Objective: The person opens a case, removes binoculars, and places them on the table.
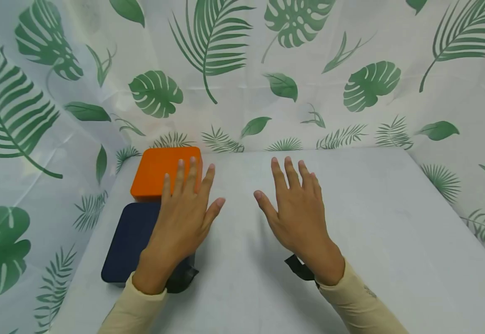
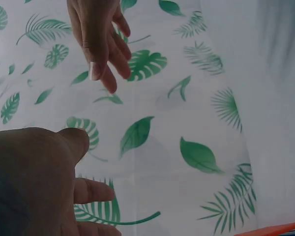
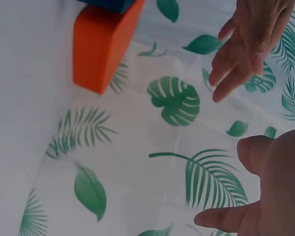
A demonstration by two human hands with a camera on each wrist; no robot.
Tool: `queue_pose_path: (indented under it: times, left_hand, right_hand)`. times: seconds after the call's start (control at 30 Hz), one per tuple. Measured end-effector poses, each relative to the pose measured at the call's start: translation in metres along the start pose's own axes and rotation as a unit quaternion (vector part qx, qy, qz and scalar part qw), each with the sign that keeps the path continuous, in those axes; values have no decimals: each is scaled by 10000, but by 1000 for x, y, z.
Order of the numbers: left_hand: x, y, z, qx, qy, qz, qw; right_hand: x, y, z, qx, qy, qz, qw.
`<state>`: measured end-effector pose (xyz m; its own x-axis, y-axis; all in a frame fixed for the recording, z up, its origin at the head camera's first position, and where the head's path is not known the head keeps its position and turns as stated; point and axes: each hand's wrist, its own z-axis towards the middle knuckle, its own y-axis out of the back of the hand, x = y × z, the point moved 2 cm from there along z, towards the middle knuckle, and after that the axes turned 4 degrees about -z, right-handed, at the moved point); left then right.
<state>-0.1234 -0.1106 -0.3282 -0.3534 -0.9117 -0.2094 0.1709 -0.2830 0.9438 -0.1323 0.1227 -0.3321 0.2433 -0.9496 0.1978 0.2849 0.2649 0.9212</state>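
Observation:
Both hands are held out palm down with fingers straight and spread, and neither grips anything. My left hand overlaps two boxes in the head view. Behind its fingertips is an orange box with rounded corners; under the hand and wrist is a dark navy box, partly hidden. Over the white table right of the middle is my right hand, with nothing near its fingers. In the right wrist view the orange box shows at the upper left, beside the navy box.
A white table spans the lower part of the head view. White sheeting printed with green leaves rises behind it and along both sides. Dark straps show at the wrists.

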Motion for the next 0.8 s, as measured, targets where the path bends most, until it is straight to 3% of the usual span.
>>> queue_pose_path:
  times: [0.27,0.53,0.8]
  left_hand:
    - [9,-2,-5,-425,-111,-246,9987]
    - [23,-6,-12,-750,-88,-655,9950]
    - [36,-8,-18,-1050,9,-725,9918]
  right_hand:
    - [7,-8,0,-413,96,275,9987]
    - [13,-18,1,-882,204,912,9917]
    - [20,-24,1,-1031,242,1164,9875]
